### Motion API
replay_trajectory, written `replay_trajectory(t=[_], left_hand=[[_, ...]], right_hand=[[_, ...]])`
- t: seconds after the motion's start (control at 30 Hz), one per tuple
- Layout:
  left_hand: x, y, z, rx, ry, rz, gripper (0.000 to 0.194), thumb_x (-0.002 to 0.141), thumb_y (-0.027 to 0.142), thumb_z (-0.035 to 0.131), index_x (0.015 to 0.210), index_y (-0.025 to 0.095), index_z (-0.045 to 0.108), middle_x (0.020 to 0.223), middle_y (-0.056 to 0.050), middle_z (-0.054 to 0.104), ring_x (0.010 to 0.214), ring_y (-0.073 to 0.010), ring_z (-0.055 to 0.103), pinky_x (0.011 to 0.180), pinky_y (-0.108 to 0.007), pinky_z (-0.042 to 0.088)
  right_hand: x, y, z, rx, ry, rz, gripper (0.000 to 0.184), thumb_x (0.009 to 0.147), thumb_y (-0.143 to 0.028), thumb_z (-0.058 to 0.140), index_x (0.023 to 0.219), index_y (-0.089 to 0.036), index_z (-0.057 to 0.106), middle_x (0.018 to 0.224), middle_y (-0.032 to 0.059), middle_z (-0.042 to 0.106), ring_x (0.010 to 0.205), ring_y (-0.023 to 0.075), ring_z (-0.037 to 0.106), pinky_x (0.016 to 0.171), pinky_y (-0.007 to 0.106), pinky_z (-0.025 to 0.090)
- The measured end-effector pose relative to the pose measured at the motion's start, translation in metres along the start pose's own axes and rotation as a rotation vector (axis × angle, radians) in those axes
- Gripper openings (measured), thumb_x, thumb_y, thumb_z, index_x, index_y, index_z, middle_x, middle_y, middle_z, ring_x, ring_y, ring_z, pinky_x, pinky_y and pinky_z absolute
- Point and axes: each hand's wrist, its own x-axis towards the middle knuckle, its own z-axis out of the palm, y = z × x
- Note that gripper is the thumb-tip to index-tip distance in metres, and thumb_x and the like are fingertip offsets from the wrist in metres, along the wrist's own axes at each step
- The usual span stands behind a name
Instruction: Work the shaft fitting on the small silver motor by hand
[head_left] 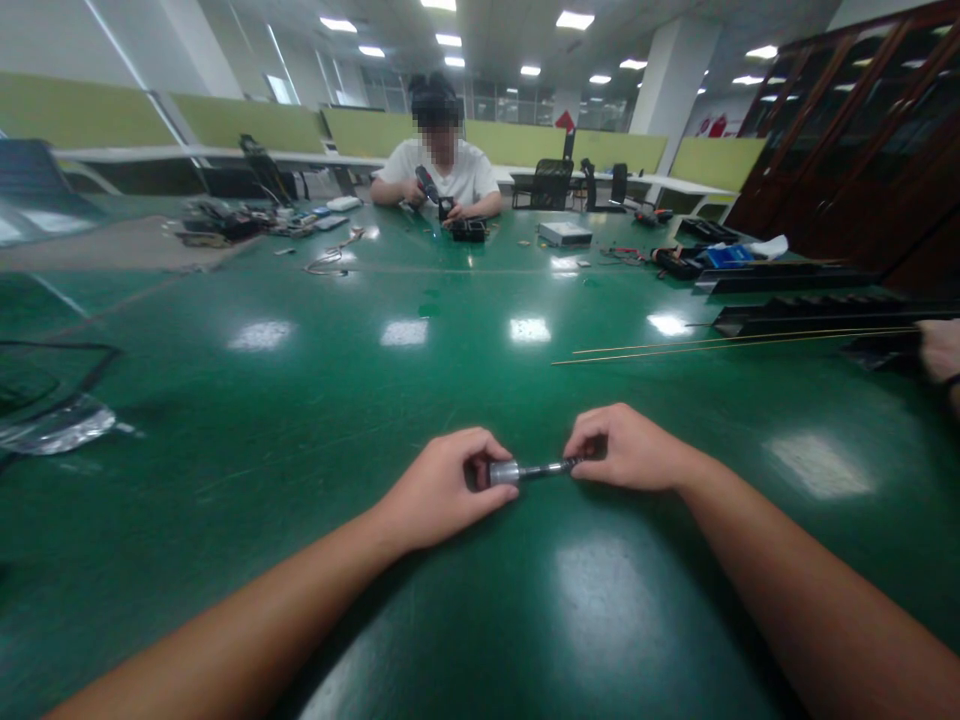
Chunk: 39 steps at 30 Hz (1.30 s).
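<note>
A short silver cylinder (504, 472) with a thin, dark, shiny rod (546, 469) runs sideways between my hands, low over the green tabletop. It looks like a small motor with a long shaft, but its exact kind is unclear. My left hand (450, 485) is closed around the cylinder, thumb below and fingers above, hiding its left end. At the other side, my right hand (626, 450) pinches the far tip of the rod between thumb and fingertips.
Across the green table (375, 370) a person (439, 170) holds a dark tool. Long thin rods (735, 344) and black channels (795, 315) lie at right, near another person's hand (941, 350). A silver box (565, 234) and piled electronics (225, 220) sit farther back; crumpled foil (64, 425) lies left.
</note>
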Motion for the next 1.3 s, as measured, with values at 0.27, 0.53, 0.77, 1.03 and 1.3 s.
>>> replay_trajectory(t=[0.27, 0.53, 0.77, 1.03, 1.3], left_hand=[[0.000, 0.000, -0.001, 0.007, 0.001, -0.002, 0.020, 0.078, 0.029, 0.074, 0.092, 0.017, 0.066, 0.081, 0.000, 0.065, 0.069, -0.0149, 0.062, 0.063, -0.025, 0.047], [0.001, 0.001, 0.001, 0.013, 0.016, 0.066, 0.018, 0.078, 0.024, 0.073, 0.091, 0.016, 0.066, 0.083, -0.001, 0.064, 0.071, -0.0147, 0.060, 0.065, -0.025, 0.046], [0.001, 0.004, -0.003, -0.020, 0.007, 0.138, 0.016, 0.089, 0.030, 0.062, 0.086, 0.016, 0.068, 0.083, -0.003, 0.065, 0.070, -0.0139, 0.058, 0.064, -0.025, 0.044], [0.002, 0.003, 0.001, 0.023, 0.015, 0.015, 0.022, 0.078, 0.029, 0.072, 0.096, 0.017, 0.068, 0.076, 0.000, 0.065, 0.065, -0.0137, 0.060, 0.061, -0.023, 0.045], [0.002, 0.002, 0.001, 0.056, -0.010, 0.035, 0.019, 0.076, 0.026, 0.073, 0.092, 0.017, 0.068, 0.080, -0.001, 0.065, 0.068, -0.0140, 0.060, 0.062, -0.023, 0.045]], right_hand=[[0.001, 0.006, -0.005, 0.025, -0.043, 0.012, 0.013, 0.073, -0.021, 0.074, 0.085, -0.016, 0.077, 0.080, 0.0031, 0.069, 0.072, 0.0147, 0.064, 0.067, 0.026, 0.048], [0.008, -0.011, 0.017, 0.063, 0.002, -0.091, 0.014, 0.079, -0.026, 0.073, 0.089, -0.017, 0.076, 0.081, 0.0035, 0.070, 0.073, 0.0142, 0.063, 0.066, 0.025, 0.046], [0.017, -0.024, 0.044, -0.056, 0.131, -0.283, 0.008, 0.082, -0.021, 0.070, 0.089, -0.020, 0.074, 0.085, 0.0032, 0.073, 0.083, 0.0166, 0.063, 0.078, 0.029, 0.043], [0.013, -0.019, 0.039, -0.068, 0.153, -0.289, 0.010, 0.081, -0.022, 0.070, 0.091, -0.020, 0.074, 0.088, 0.0036, 0.074, 0.085, 0.0178, 0.064, 0.080, 0.031, 0.044], [0.012, -0.020, 0.036, -0.072, 0.141, -0.272, 0.011, 0.080, -0.022, 0.071, 0.090, -0.019, 0.075, 0.086, 0.0029, 0.073, 0.082, 0.0169, 0.063, 0.078, 0.030, 0.043]])
